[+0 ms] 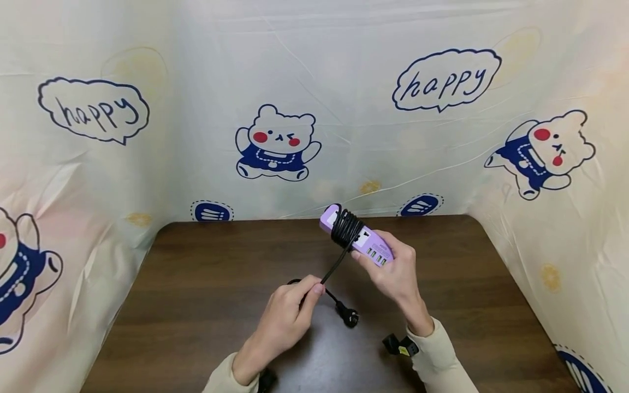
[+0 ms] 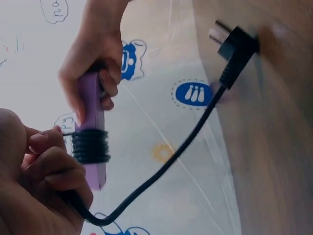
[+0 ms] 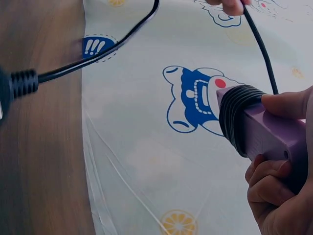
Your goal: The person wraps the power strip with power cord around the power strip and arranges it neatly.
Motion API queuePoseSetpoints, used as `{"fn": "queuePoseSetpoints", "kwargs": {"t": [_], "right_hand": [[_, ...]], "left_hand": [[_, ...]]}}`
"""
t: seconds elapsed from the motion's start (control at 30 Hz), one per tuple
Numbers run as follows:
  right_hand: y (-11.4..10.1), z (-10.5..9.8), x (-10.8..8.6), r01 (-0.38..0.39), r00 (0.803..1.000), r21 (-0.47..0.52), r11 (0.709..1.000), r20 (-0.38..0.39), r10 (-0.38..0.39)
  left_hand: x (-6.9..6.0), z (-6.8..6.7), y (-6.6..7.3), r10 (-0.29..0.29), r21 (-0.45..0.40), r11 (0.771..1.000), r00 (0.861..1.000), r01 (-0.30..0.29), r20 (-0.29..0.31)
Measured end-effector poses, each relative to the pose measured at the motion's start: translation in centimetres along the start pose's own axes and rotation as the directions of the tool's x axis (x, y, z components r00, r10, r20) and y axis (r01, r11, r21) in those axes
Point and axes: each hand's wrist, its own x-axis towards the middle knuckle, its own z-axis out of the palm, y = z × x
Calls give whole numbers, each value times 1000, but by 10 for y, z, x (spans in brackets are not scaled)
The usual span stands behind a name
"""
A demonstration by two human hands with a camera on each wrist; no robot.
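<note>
My right hand [image 1: 395, 267] grips one end of a purple power strip [image 1: 371, 243], its white socket face and row of USB ports turned up in the head view. A black cord [image 1: 346, 226] is wound in several tight turns around the strip's other half. From the coil the cord runs down to my left hand [image 1: 287, 311], which pinches it between thumb and curled fingers. Beyond that hand the loose end hangs in a curve to a black plug [image 2: 237, 49], whose metal pins show in the left wrist view. Strip and plug are held above the table.
Below is a dark brown wooden table [image 1: 196, 295]. A pale printed cloth [image 1: 354, 153] with bears and lettering stands around its back and sides. A small black wrist device [image 1: 400, 345] sits by the right cuff.
</note>
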Motion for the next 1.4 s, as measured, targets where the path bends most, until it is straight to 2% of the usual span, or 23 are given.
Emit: {"fn": "queuePoseSetpoints", "kwargs": {"t": [0.1,0.27,0.37,0.47,0.6,0.73,0.9,1.0,1.1,1.23,1.33,1.4], "right_hand": [[-3,-1,1,-48,998,22,999,33,48],[-7,-7,2,-143,980,82,986,154,129],[-9,-12,4,-217,950,137,966,256,177],[-9,-18,5,-292,910,201,935,359,207],[-12,-21,5,-353,874,279,893,438,209],[-16,-21,4,-405,858,321,856,458,234],[-22,-21,0,-456,842,351,818,469,267],[-25,-21,-2,-490,828,391,779,488,276],[-27,-20,-4,-530,810,446,721,518,275],[-30,-20,-6,-563,790,496,661,558,253],[-32,-22,-7,-565,784,527,634,582,216],[-34,-22,-8,-563,784,550,617,592,187]], "left_hand": [[-1,3,1,47,-5,999,999,-47,-7],[-3,8,-1,56,-30,998,998,-57,-25],[-6,9,-3,47,-51,998,998,-49,-29],[-8,11,-5,41,-70,997,999,-43,-27],[-9,15,-6,52,-164,985,999,-52,-7],[-10,22,-4,78,-269,960,997,-74,5],[-9,30,-1,105,-306,946,994,-107,-22],[-9,35,-5,105,-323,940,994,-108,-27],[-9,40,-14,120,-355,927,992,-121,-26],[-6,44,-25,200,-417,889,980,-191,-21],[-3,44,-31,271,-451,857,962,-249,-15],[-2,43,-34,305,-447,851,952,-278,-11]]}}
